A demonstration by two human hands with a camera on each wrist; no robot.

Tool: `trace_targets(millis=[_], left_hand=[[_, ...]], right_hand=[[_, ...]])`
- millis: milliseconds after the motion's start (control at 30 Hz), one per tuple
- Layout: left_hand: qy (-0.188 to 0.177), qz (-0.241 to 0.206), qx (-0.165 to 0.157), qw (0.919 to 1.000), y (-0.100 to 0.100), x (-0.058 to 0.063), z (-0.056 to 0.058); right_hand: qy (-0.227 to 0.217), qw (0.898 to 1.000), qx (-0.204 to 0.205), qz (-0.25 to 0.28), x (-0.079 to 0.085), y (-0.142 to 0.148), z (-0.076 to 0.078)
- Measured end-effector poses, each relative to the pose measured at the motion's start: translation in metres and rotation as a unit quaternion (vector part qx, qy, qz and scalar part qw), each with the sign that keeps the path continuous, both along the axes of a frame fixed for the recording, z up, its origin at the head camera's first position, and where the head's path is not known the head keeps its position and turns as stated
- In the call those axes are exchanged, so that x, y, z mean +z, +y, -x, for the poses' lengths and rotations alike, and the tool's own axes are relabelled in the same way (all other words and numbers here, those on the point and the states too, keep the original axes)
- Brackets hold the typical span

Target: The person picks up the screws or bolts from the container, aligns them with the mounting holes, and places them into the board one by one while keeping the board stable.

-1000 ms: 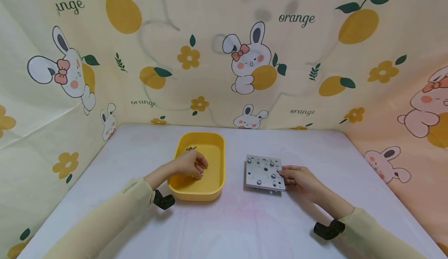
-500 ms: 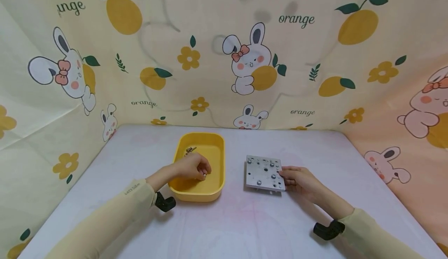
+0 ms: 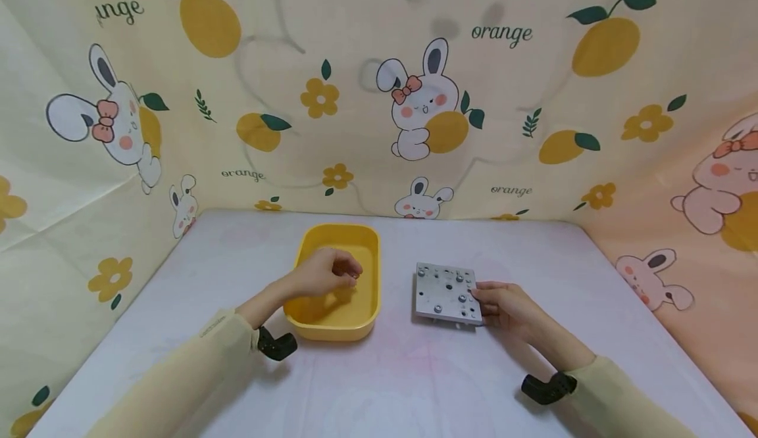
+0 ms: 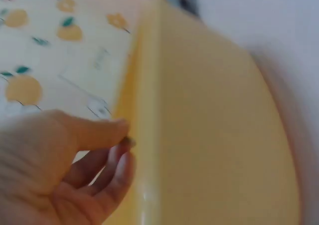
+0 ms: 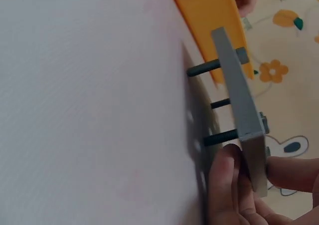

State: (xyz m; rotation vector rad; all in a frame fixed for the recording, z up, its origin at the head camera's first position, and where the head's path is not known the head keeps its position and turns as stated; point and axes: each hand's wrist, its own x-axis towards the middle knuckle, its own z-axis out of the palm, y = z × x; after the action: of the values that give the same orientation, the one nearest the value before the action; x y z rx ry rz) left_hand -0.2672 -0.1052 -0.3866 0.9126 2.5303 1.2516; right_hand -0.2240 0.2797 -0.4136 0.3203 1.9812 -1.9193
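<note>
My left hand (image 3: pixel 322 272) is over the yellow tray (image 3: pixel 362 313), thumb and fingertips pinching a small metal screw (image 4: pixel 128 141) that they mostly cover. In the left wrist view, these fingertips overlap the tray's rim. To the right of the tray, my right hand (image 3: pixel 508 305) grips the right edge of a square silver metal plate (image 3: pixel 434 293), thumb on top and fingers beneath. Several screws (image 3: pixel 462 298) sit in the plate's holes. Their threaded ends (image 5: pixel 219 136) stick out underneath, close over the table, as the right wrist view shows.
A white cloth (image 3: pixel 391 379) covers the table. Behind and at both sides hangs a printed curtain (image 3: pixel 355 129) with rabbits and oranges. Black camera mounts (image 3: pixel 547 389) are worn on both wrists. A gap of table separates tray and plate.
My left hand has lifted and shifted slightly right and away over the tray. It now hides the loose screws seen at the tray's far left. My right hand and the plate have barely moved.
</note>
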Motion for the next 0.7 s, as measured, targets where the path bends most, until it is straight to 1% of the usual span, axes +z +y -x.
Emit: trace_targets(millis=[67, 133, 200, 267, 333, 367, 433, 500, 567, 633, 700], left_hand=[[0.006, -0.04, 0.026, 0.9989, 0.009, 0.01, -0.008], [0.0, -0.093, 0.056, 0.9941, 0.023, 0.02, -0.018], [-0.007, -0.152, 0.08, 0.9851, 0.04, 0.027, -0.031], [-0.014, -0.202, 0.091, 0.975, 0.062, 0.028, -0.042], [-0.023, -0.241, 0.088, 0.9662, 0.085, 0.024, -0.051], [-0.026, -0.254, 0.081, 0.9635, 0.095, 0.02, -0.054], [-0.03, -0.266, 0.071, 0.961, 0.116, 0.01, -0.058], [-0.03, -0.268, 0.063, 0.9608, 0.132, 0.0, -0.059], [-0.025, -0.265, 0.056, 0.9623, 0.145, -0.008, -0.057], [-0.024, -0.262, 0.048, 0.9635, 0.156, -0.015, -0.055], [-0.024, -0.256, 0.031, 0.9659, 0.165, -0.019, -0.054]], right_hand=[[-0.008, 1.0, -0.006, 0.0, 0.001, -0.001, 0.0], [-0.014, 1.0, -0.012, 0.001, 0.002, -0.002, 0.0], [-0.016, 1.0, -0.015, 0.002, 0.003, -0.002, 0.0], [-0.019, 1.0, -0.02, 0.004, 0.002, -0.001, 0.0], [-0.022, 0.999, -0.025, 0.009, 0.002, 0.0, -0.001], [-0.023, 0.999, -0.028, 0.012, 0.001, 0.0, -0.001], [-0.027, 0.999, -0.034, 0.02, 0.0, 0.001, -0.001], [-0.027, 0.998, -0.036, 0.034, 0.0, 0.001, 0.0], [-0.027, 0.998, -0.036, 0.048, -0.001, 0.001, 0.0], [-0.028, 0.997, -0.034, 0.061, -0.002, 0.001, 0.0], [-0.029, 0.997, -0.024, 0.069, -0.003, 0.003, -0.001]])
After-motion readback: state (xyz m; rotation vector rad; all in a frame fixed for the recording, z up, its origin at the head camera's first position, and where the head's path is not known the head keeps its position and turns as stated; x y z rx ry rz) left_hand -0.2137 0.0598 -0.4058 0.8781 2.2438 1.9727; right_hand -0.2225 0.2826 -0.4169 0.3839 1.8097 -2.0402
